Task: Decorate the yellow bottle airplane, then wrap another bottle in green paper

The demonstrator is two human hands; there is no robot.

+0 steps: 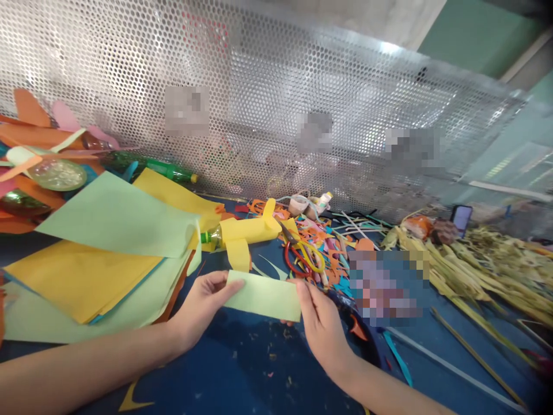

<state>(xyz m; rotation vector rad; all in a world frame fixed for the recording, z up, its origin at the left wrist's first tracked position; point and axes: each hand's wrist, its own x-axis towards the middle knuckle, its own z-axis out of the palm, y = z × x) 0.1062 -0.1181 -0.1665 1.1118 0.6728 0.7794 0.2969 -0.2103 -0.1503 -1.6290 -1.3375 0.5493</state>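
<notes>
A small light-green paper rectangle (263,297) is held out between my hands over the blue table. My left hand (207,300) pinches its left end, thumb on top. Closed on the right end is my right hand (317,311), its fingers partly hidden behind the paper. Just beyond lies a plastic bottle wrapped in yellow paper (250,229), with paper fins and a green cap. To its right, scissors with red and yellow handles (302,256) rest against a heap of coloured paper scraps (332,265).
Sheets of green paper (116,213) and yellow paper (82,276) are stacked at left. Behind them lie decorated bottles (56,167) and a green bottle (168,170). A perforated metal panel (268,86) stands along the back. Dry husks (449,276) and a phone (461,221) are at right.
</notes>
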